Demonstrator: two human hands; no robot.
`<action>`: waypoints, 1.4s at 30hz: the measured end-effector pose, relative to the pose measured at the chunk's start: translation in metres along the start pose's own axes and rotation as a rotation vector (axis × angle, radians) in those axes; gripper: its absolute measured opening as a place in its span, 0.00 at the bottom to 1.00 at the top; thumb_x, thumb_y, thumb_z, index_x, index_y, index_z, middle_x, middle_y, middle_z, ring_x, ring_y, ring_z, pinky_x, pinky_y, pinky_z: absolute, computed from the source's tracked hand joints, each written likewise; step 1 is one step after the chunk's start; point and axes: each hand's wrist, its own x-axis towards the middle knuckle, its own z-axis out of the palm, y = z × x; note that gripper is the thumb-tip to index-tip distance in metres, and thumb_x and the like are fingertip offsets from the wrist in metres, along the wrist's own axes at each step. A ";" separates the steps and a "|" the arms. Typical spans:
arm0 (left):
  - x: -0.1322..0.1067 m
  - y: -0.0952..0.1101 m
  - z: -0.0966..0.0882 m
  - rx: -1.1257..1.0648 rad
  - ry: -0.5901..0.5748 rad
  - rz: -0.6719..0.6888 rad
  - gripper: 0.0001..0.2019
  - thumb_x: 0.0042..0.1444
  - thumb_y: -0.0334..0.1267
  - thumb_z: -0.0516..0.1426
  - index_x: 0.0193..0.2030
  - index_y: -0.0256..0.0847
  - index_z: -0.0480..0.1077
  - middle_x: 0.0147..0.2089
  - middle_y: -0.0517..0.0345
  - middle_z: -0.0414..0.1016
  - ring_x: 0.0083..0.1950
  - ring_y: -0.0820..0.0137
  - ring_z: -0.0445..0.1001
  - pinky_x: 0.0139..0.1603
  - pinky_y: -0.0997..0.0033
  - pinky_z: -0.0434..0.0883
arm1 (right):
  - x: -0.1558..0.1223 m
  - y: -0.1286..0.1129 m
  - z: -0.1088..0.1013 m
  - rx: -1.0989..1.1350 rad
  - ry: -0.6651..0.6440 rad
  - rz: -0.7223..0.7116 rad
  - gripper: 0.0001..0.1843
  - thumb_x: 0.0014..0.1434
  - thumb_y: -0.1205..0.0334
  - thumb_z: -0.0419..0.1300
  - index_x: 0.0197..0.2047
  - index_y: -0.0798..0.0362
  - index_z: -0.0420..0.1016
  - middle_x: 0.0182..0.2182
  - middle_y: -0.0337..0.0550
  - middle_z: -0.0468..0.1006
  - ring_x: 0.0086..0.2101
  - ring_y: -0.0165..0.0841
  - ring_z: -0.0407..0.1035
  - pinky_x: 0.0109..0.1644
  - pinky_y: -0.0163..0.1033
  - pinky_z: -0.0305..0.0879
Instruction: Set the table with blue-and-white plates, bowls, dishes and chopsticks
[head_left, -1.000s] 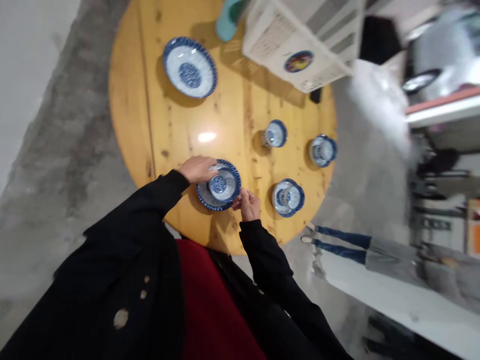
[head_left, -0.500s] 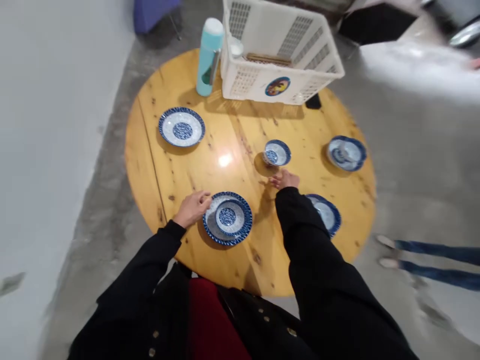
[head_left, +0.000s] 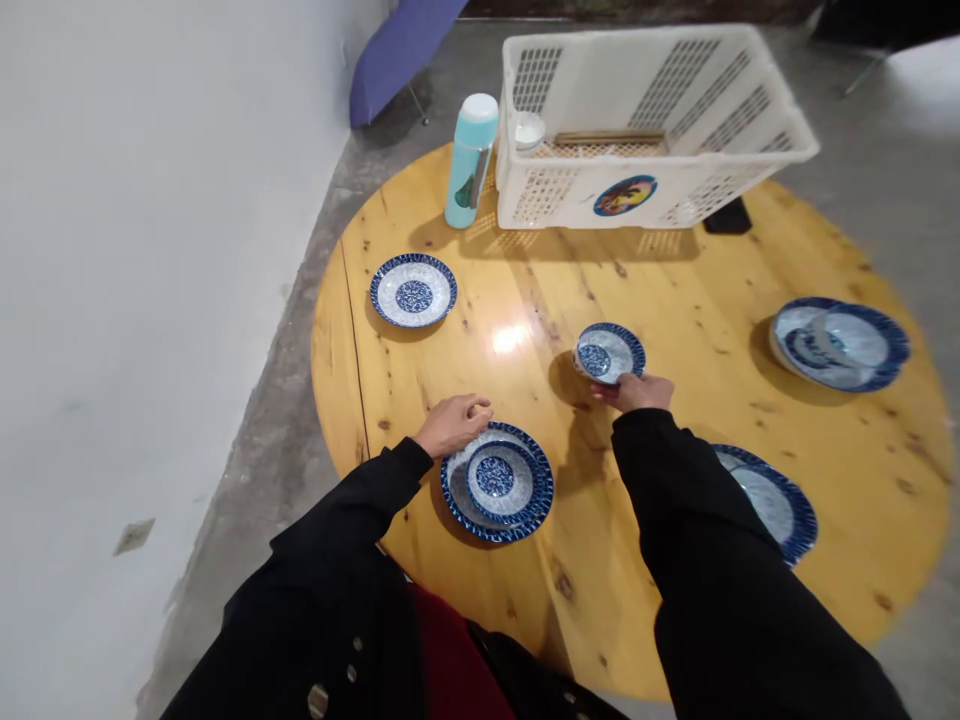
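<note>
My left hand [head_left: 453, 424] rests, fingers curled, on the far left rim of a blue-and-white plate [head_left: 461, 495] with a small bowl [head_left: 499, 480] set in it, near the table's front edge. My right hand [head_left: 634, 391] grips the near rim of a small blue-and-white bowl [head_left: 607, 351] in the middle of the round wooden table [head_left: 675, 300]. A lone plate [head_left: 413, 289] lies at the far left. Another plate with a bowl [head_left: 840, 342] sits at the right, and a third plate [head_left: 772, 500] shows partly behind my right sleeve.
A white plastic basket [head_left: 652, 125] stands at the table's far side with a small white cup and chopsticks inside. A teal bottle [head_left: 470, 161] stands to its left and a dark phone [head_left: 726, 216] lies by its right corner. A white wall runs along the left.
My right hand left the near plate, reached forward and took hold of the small middle bowl. My left hand stayed at the near plate's rim. The camera swung upright and shifted left.
</note>
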 end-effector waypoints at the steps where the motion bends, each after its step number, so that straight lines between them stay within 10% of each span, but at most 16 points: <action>1: 0.010 0.002 -0.005 -0.003 0.004 0.008 0.22 0.63 0.46 0.50 0.56 0.36 0.74 0.36 0.55 0.81 0.36 0.68 0.79 0.40 0.72 0.73 | -0.009 -0.003 0.003 -0.025 -0.015 0.008 0.07 0.45 0.74 0.55 0.23 0.52 0.65 0.13 0.39 0.69 0.17 0.35 0.71 0.19 0.36 0.72; 5: 0.050 0.010 -0.039 0.006 0.064 0.038 0.25 0.65 0.51 0.50 0.61 0.36 0.69 0.39 0.52 0.81 0.38 0.66 0.79 0.42 0.69 0.73 | -0.054 -0.021 0.032 -0.170 -0.150 -0.042 0.05 0.41 0.70 0.58 0.26 0.57 0.73 0.15 0.39 0.72 0.17 0.36 0.72 0.20 0.38 0.75; 11: 0.074 0.011 -0.122 0.219 0.065 0.162 0.19 0.68 0.46 0.48 0.58 0.42 0.71 0.41 0.53 0.81 0.46 0.59 0.79 0.49 0.65 0.70 | -0.101 -0.052 0.132 -0.252 -0.333 -0.172 0.04 0.46 0.68 0.57 0.28 0.57 0.73 0.19 0.38 0.74 0.17 0.31 0.70 0.20 0.34 0.75; 21: 0.141 -0.024 -0.243 0.470 0.141 0.182 0.11 0.59 0.34 0.51 0.40 0.40 0.75 0.39 0.49 0.79 0.50 0.55 0.76 0.51 0.60 0.67 | -0.079 -0.070 0.270 -0.382 -0.296 -0.260 0.04 0.50 0.71 0.56 0.28 0.53 0.67 0.15 0.36 0.69 0.14 0.30 0.67 0.18 0.32 0.66; 42: 0.190 -0.068 -0.260 0.326 0.027 0.174 0.11 0.56 0.35 0.55 0.42 0.35 0.75 0.44 0.46 0.78 0.57 0.53 0.73 0.53 0.60 0.64 | -0.068 -0.060 0.294 -0.526 -0.289 -0.201 0.05 0.54 0.67 0.56 0.28 0.50 0.64 0.18 0.39 0.71 0.21 0.35 0.71 0.20 0.34 0.65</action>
